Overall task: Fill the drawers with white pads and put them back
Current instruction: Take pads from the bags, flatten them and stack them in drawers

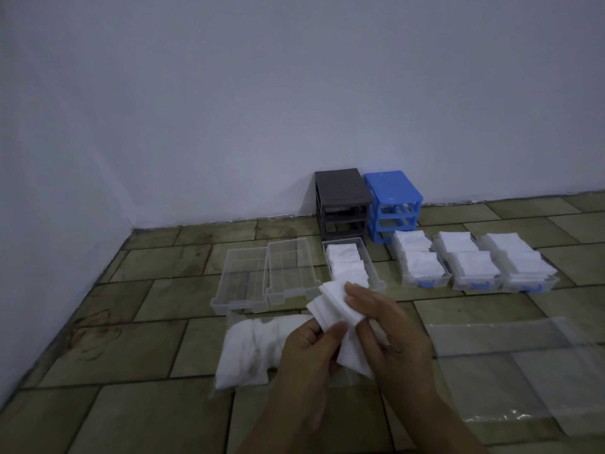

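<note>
- Both hands meet over the tiled floor (147, 417), sharing a small fanned stack of white pads (337, 309).
- The left hand (304, 362) pinches the stack's lower edge from beneath, thumb on top; the right hand (389, 326) grips its right side, fingers curled over the upper pads.
- Just under the hands lies a clear bag of pads (252, 348), still fairly full.
- Beyond it sit two empty clear drawers (265, 276) side by side (touching, as far as I can see).
- To their right, a third drawer (350, 267) already holds pads, in front of the grey cabinet frame (342, 198).
- The blue cabinet frame (393, 201) stands right beside the grey one, against the wall (229, 93); both frames have open slots.
- Three blue-handled drawers (474, 263) heaped with pads line up in front of and to the right of the blue frame.
- A flat empty plastic bag (510, 371) lies on the floor at the right.
</note>
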